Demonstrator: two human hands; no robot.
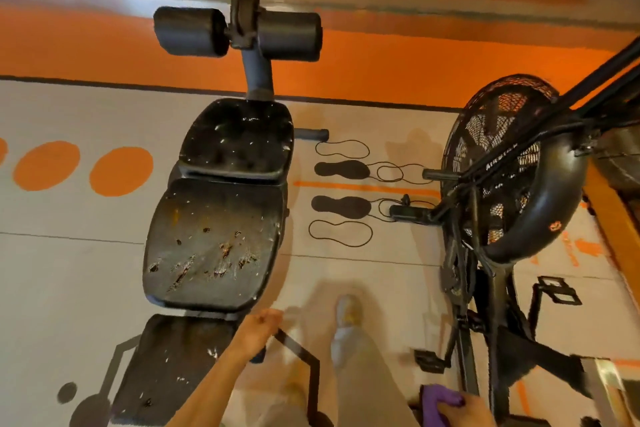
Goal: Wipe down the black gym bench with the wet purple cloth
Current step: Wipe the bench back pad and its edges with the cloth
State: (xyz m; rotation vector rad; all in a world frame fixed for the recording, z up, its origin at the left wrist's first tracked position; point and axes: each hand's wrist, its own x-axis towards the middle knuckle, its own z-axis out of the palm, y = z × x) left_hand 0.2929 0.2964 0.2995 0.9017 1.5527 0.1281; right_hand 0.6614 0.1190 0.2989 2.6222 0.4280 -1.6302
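**Cloth in hand, bench not yet touched**

The black gym bench (214, 243) runs from near to far down the left half of the scene, three pads in line, with four foam rollers (242, 0) on a post at its far end. The middle pad is the worst of it: scuffs, torn spots and pale flecks show across its surface, and more flecks dot the far and near pads. To its right stands an air bike (502, 177), with shoe-print markings on the floor (52, 270) between the two.

The left hand (259, 326) hangs at the right edge of the bench, between the middle and near pads; motion blur hides its fingers, so I cannot tell whether they are spread or curled, nor whether they touch the pad. The right hand (465, 409), at the near right corner, well apart from the bench, grips the purple cloth (438, 402), its fingers curled round the bunched fabric.

To wipe well, I would open the cloth flat under the palm and work from one end in overlapping strokes, going gently over the torn patches so the fabric does not snag.

No containers are in view.
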